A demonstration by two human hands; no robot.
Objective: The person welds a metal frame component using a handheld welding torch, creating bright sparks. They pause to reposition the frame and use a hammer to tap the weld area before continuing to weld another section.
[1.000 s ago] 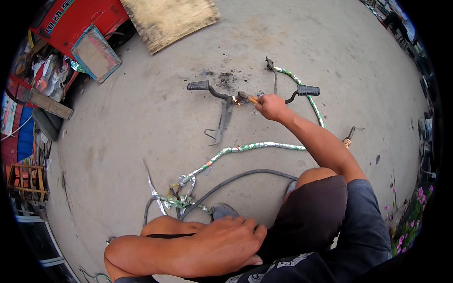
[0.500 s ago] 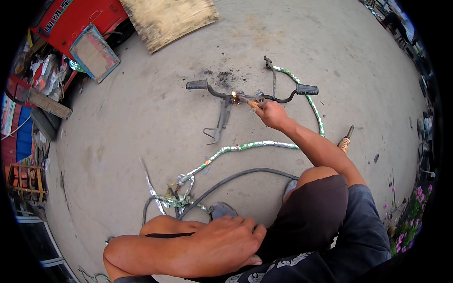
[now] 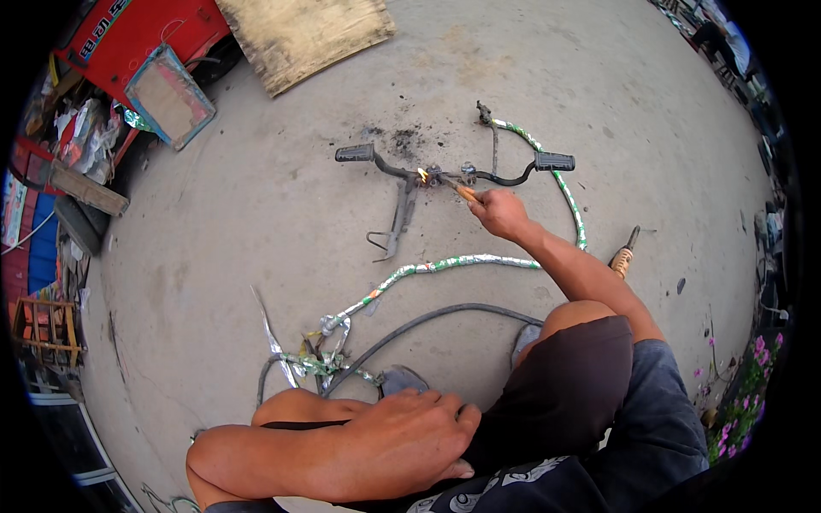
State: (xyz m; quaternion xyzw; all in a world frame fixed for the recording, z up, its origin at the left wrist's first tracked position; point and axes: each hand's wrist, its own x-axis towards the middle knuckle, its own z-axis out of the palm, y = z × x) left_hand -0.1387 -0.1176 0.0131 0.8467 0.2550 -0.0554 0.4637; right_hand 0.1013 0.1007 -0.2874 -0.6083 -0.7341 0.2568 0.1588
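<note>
A bicycle-style handlebar (image 3: 517, 181) with dark grips lies on the concrete, its stem (image 3: 400, 224) pointing toward me. A small orange flame (image 3: 422, 176) burns at its middle. My right hand (image 3: 501, 214) is closed round the wooden handle of a slim tool (image 3: 462, 189). The tool's far end reaches the clamp area beside the flame; its exact kind is unclear. My left hand (image 3: 410, 436) rests over my lap, fingers loosely bent and thumb apart, with nothing seen in it. A foil-wrapped cable (image 3: 470, 261) curves between me and the handlebar.
A dark hose (image 3: 428, 316) runs by my feet. On the right lies a tool with a tan ridged grip (image 3: 622, 262). Plywood (image 3: 308, 38), a blue-edged panel (image 3: 171, 96) and a red vehicle (image 3: 141, 43) stand far left. Pink flowers (image 3: 744, 402) line the right edge.
My right hand and the tool have shifted slightly right and toward me. The sparks at the handlebar's middle have gone, while the flame remains. My left hand stays put.
</note>
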